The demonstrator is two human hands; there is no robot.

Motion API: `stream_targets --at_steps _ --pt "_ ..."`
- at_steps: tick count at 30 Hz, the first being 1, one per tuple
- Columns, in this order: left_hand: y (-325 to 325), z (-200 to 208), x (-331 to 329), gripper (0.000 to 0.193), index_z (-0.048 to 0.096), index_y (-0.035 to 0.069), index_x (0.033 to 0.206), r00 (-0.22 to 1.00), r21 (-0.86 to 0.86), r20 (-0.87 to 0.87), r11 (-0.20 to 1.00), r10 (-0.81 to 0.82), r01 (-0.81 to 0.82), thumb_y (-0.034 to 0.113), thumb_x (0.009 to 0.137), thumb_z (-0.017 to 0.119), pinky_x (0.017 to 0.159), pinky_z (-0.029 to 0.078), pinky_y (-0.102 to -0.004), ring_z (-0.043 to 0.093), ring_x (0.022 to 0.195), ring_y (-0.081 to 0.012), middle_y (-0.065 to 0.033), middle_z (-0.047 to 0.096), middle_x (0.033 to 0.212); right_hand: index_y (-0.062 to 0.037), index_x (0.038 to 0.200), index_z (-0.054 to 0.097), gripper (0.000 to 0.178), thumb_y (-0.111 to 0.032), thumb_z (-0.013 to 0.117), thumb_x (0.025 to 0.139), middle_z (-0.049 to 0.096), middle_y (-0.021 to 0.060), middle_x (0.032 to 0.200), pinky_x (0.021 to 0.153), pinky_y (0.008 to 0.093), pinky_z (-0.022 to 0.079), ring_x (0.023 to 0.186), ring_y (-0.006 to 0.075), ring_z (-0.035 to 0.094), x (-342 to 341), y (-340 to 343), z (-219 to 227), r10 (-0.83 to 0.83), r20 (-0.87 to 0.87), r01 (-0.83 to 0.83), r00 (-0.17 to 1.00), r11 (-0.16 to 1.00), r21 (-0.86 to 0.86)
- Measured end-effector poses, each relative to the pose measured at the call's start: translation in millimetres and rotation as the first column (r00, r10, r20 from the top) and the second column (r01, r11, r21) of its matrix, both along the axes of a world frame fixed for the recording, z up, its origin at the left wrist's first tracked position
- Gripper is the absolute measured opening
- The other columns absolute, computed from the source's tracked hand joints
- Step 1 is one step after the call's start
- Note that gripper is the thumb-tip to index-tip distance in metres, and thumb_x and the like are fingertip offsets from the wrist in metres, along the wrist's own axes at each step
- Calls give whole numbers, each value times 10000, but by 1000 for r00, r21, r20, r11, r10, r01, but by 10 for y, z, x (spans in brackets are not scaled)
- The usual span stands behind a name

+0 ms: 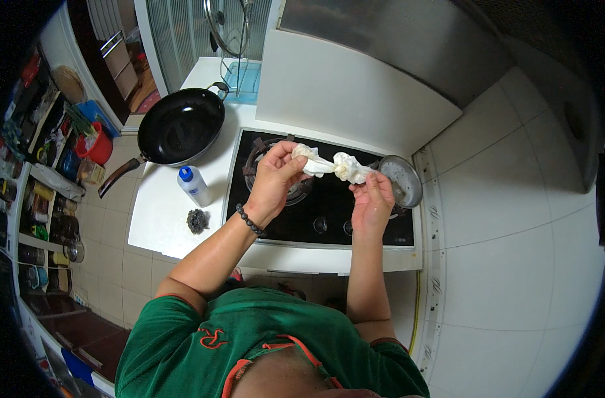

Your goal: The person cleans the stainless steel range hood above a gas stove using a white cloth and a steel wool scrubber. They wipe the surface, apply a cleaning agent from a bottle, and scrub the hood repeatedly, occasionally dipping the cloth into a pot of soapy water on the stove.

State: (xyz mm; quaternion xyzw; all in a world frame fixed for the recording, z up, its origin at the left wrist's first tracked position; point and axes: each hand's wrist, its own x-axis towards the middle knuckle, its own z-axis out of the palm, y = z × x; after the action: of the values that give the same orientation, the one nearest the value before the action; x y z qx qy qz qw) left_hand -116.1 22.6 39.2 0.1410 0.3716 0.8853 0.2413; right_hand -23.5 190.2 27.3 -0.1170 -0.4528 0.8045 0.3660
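A crumpled white cloth [347, 167] is stretched between my two hands, bunched at both ends and narrowed in the middle. My left hand [274, 178] pinches its left end, and a dark bead bracelet circles that wrist. The other end is gripped by the fingers of my right hand [372, 204]. Both hands are raised above a black glass gas cooktop [329, 215]. The left burner [256, 159] is partly covered by my left hand. Just beyond my right hand, a round shallow metal pan or lid [404, 180] sits over the right burner.
Left of the cooktop, a black wok [183, 126] rests on the white counter [153, 222]. Near it are a blue-capped bottle [195, 186] and a dark scouring pad [197, 221]. Behind stands a glass lid [227, 26] above a blue tray [244, 79]. A white panel [355, 86] backs the cooktop.
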Motion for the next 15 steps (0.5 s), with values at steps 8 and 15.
stream_targets --at_steps 8,15 --pt "-49 -88 -47 181 555 57 1058 994 -6 42 995 -102 102 187 932 544 757 521 -291 608 867 -126 -31 615 947 -77 909 500 42 -112 515 927 590 58 883 700 336 490 781 182 583 -14 -24 45 -36 -12 34 999 989 -147" --pt "67 -79 70 356 497 49 1156 921 -160 -68 916 -382 368 245 888 625 871 511 -317 575 998 -127 -29 561 1092 -27 899 570 74 -97 592 900 591 14 826 667 221 444 728 83 541 -61 -214 13 -97 51 85 994 978 192"
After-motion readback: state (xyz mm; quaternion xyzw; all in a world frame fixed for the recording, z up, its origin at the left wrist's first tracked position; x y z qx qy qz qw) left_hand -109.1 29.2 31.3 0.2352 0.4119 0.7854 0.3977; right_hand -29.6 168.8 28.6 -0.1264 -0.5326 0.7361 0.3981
